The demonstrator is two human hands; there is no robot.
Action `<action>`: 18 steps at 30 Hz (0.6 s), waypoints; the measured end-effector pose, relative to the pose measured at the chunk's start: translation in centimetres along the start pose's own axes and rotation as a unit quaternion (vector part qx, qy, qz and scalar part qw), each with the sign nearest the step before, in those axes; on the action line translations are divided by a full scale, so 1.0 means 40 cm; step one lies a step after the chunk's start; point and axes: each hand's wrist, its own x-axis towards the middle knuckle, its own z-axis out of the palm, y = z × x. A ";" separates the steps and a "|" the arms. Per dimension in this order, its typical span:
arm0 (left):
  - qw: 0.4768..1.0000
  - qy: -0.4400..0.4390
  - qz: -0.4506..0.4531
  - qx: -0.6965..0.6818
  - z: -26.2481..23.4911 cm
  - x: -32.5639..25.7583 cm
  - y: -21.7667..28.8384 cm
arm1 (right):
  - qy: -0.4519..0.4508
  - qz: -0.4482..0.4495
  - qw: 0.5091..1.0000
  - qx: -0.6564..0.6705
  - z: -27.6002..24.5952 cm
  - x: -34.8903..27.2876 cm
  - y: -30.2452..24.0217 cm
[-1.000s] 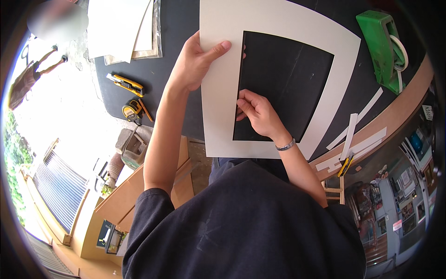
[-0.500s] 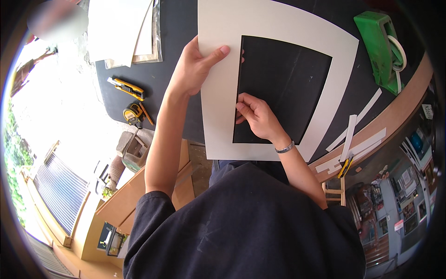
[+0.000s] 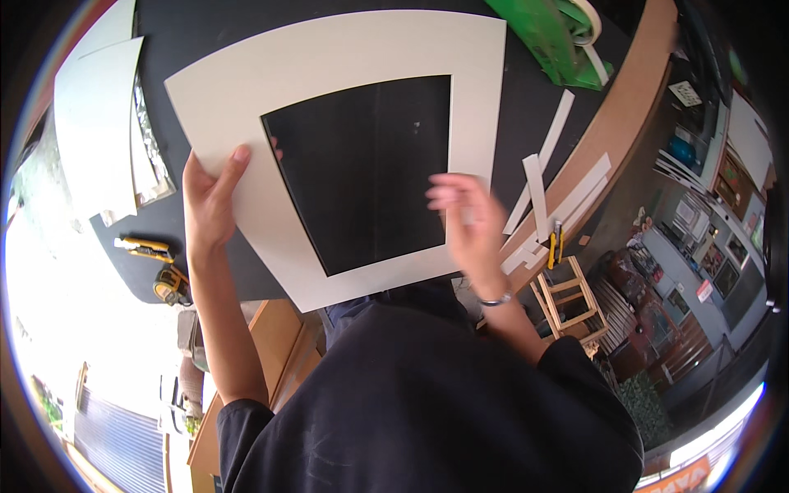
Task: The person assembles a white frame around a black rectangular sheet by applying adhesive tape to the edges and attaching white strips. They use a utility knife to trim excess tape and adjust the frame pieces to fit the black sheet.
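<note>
A white picture mat (image 3: pixel 222 90) with a large rectangular opening is held up, tilted, over the dark table (image 3: pixel 378 41). My left hand (image 3: pixel 209 197) grips its left border, thumb on the front face and fingertips showing behind through the opening. My right hand (image 3: pixel 475 226), smeared by motion and wearing a metal wristband, is in front of the right border with its fingers loosely stretched toward the opening. Nothing shows in it. I cannot tell whether it touches the mat.
Left on the table are white sheets (image 3: pixel 94 115), a yellow utility knife (image 3: pixel 146 248) and a tape measure (image 3: pixel 170 284). At the right are a green tape dispenser (image 3: pixel 555 41), white strips (image 3: pixel 549 148), a wooden edge (image 3: pixel 633 99), a second yellow cutter (image 3: pixel 555 245) and a wooden stool (image 3: pixel 571 300).
The mat has turned counterclockwise and shifted left in view, still in my left hand. My right hand has left the opening's left edge for the right border. The whole view has also shifted.
</note>
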 end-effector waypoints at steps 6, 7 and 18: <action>0.999 0.001 0.026 0.020 -0.011 -0.005 -0.007 | 0.178 0.048 0.892 -0.412 -0.362 -0.070 0.207; 0.999 -0.003 0.028 0.027 -0.012 -0.005 -0.008 | 0.163 0.028 0.864 -0.476 -0.385 -0.082 0.237; 0.999 0.001 0.030 0.032 -0.028 -0.022 -0.004 | 0.186 0.101 0.934 -0.288 -0.379 -0.088 0.290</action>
